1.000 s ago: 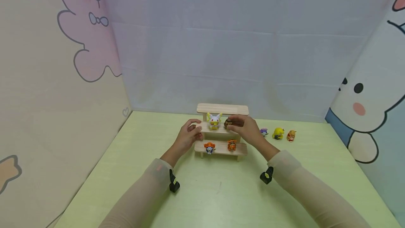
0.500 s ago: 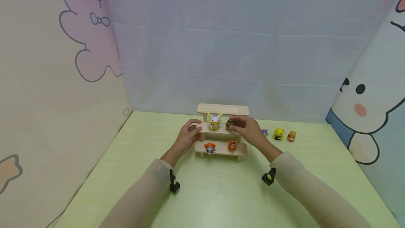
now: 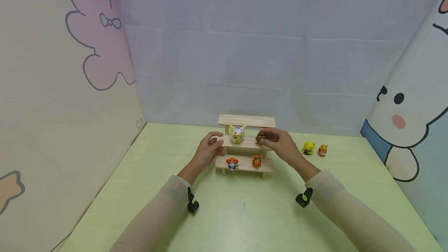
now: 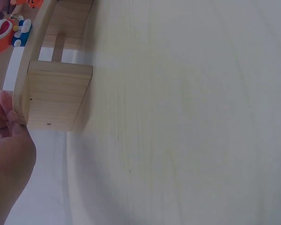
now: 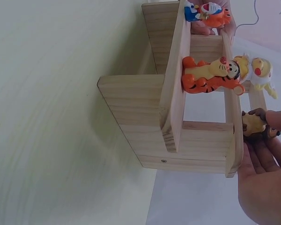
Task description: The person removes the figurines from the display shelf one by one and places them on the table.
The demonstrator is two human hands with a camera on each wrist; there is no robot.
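Observation:
A small three-tier wooden display shelf (image 3: 246, 120) stands on the table. My left hand (image 3: 207, 150) grips the left end of its middle tier, fingers bent at the edge. On that tier's right end my right hand (image 3: 281, 145) pinches a brown and cream animal figurine (image 5: 254, 123) between thumb and fingers. A white and yellow long-eared figurine (image 3: 237, 133) stands left of it on the same tier. Below, on the lowest tier, are a Doraemon figurine with an orange hood (image 3: 231, 163) and an orange striped tiger figurine (image 5: 210, 75).
Right of the shelf, a yellow figurine (image 3: 308, 148) and an orange-brown one (image 3: 322, 151) stand on the pale table (image 3: 245, 213). Another figurine there is mostly hidden behind my right hand. A pale cloth wall (image 3: 217, 57) rises behind the shelf.
My right hand has shifted right along the middle tier with the brown figurine, widening its distance from the white one. My left hand stays at the shelf's left end.

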